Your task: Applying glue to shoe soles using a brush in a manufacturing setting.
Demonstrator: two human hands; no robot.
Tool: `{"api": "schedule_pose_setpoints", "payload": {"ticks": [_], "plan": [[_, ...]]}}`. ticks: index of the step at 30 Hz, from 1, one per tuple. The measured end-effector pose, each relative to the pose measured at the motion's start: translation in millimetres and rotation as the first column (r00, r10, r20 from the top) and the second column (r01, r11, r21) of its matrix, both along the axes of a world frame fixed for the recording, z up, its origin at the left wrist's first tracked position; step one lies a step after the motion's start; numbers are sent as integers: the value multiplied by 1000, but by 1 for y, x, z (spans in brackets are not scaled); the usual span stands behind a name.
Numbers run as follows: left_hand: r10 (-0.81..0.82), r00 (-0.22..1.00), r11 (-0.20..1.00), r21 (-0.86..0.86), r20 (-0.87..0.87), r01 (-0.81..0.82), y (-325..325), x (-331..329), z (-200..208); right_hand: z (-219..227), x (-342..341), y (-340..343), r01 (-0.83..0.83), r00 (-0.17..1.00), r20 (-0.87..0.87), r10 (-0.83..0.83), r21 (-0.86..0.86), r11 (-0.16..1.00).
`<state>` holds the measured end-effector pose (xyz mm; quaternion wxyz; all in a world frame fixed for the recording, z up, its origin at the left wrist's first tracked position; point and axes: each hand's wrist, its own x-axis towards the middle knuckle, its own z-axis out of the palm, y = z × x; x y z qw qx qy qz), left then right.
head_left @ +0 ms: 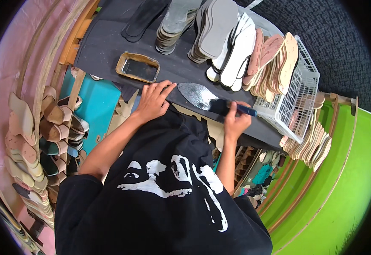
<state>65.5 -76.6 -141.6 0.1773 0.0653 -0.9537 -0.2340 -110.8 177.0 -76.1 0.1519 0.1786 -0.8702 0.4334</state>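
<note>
On the near edge of the dark table lies a grey shoe insole, its surface shiny and wet-looking toward the middle. My right hand grips the blue handle of a brush, whose dark head is over the insole's right part and hides it. My left hand rests on the table edge with fingers stretched out, the fingertips close to the insole's pointed left end. Behind that hand stands a small tan-rimmed tray with a dark, glossy inside.
Along the far side are stacks of grey insoles, white insoles and pink-beige insoles. A white plastic basket stands at the right. Shoe racks flank me on the left; more insoles line a right-hand rack.
</note>
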Motion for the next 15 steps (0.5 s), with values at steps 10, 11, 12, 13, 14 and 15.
{"api": "schedule_pose_setpoints", "payload": {"ticks": [10,11,12,13,14,15], "plan": [[40,999,999,23,-18,-39,4,-9,-6,6,26,-42,-321,908,-101,406,455,831],[53,998,998,24,-25,-53,4,-9,-6,7,24,-57,-369,893,-72,444,450,814],[47,999,999,22,-22,-47,4,-8,-6,7,23,-74,-418,880,-44,472,401,815],[47,999,999,24,-19,-46,4,-7,-6,7,22,-88,-465,865,-18,502,352,813],[52,998,998,25,-18,-51,4,-8,-5,5,21,-102,-465,865,-17,502,352,813],[53,998,998,26,-18,-53,6,-9,-5,3,20,-114,-517,836,-28,548,294,804]]}}
